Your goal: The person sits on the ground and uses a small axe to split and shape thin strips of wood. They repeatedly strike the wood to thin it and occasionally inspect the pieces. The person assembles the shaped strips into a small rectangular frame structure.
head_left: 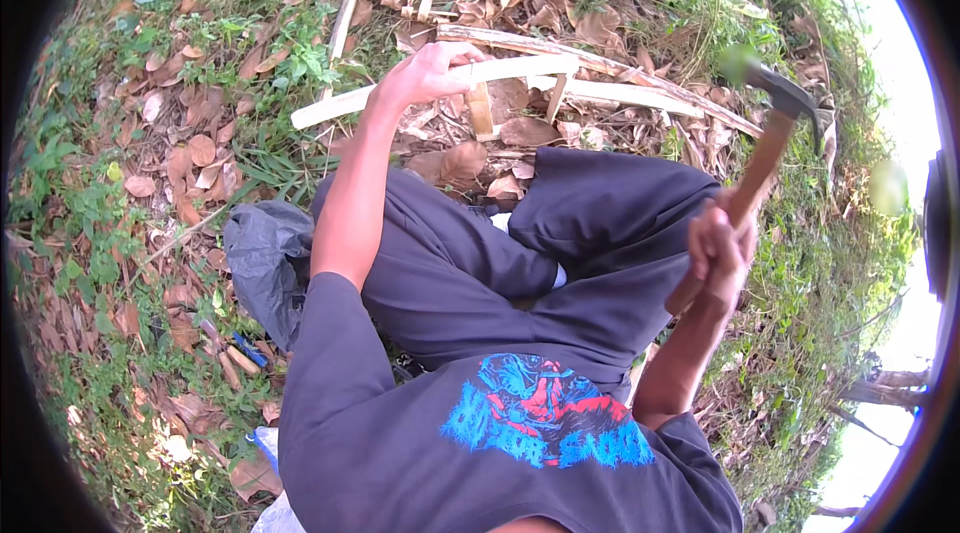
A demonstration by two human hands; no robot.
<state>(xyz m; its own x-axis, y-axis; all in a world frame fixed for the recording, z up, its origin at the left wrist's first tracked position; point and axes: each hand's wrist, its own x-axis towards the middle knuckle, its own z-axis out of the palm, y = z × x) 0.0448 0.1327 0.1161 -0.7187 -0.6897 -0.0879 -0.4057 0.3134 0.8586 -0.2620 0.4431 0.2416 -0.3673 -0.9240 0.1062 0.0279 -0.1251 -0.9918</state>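
Sitting cross-legged, dark trousers (470, 303) nearest. R hand (722, 245) is wrapped firmly round the lower handle of the hammer (757, 161), a bit of handle showing below the fist; head's up & out to the right, well apart from the wood. Short, light taps prob. best at first, face landing sq., wrist loose.

Further fwd, L hand (430, 75) is at the pale strip (335, 108), fingers bent twd thumb by a thin nail-like bit (473, 71); can't tell if it's pinching that or just bracing the wood. Strip runs crosswise in front of the shins, over an upright wooden block (481, 113), w/ a thin leg (556, 98) nr its R end. Blow should go straight down over the block, else strip may bounce, tilt or split; fingertips want clearing asap once the nail stands alone.

Beyond, a bark-edged strip (590, 55) lies among dry leaves.
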